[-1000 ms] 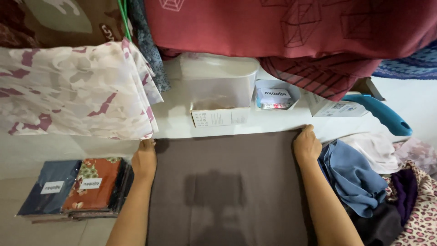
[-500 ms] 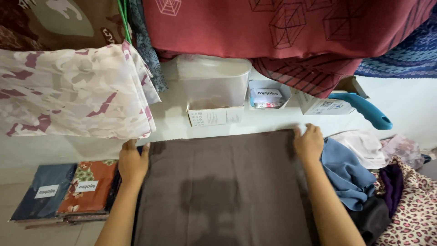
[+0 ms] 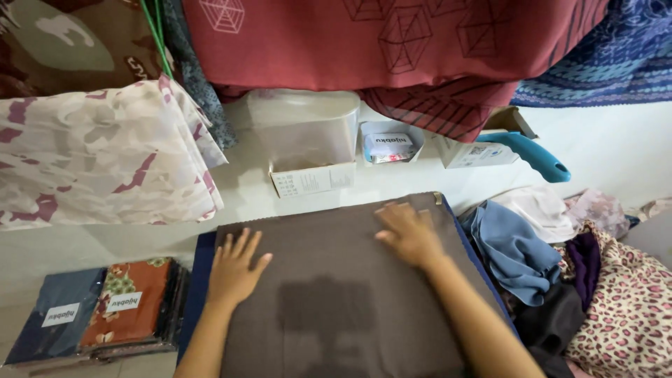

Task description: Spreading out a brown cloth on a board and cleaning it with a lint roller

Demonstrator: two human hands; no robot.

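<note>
The left hand point(image 3: 234, 269) and right hand point(image 3: 409, 231), fingers spread, lie flat on the brown cloth point(image 3: 350, 294), the right farther up, long axis running near to far.

Bagged folded cloths point(image 3: 105, 311) lower left (white labels); small white cartons point(image 3: 311, 178) behind.

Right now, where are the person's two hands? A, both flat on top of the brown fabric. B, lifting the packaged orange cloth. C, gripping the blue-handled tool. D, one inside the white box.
A: the left hand and the right hand both lie palm down, fingers spread, on the brown fabric; the blue-handled tool and the packaged orange cloth lie apart from them, untouched.
</note>
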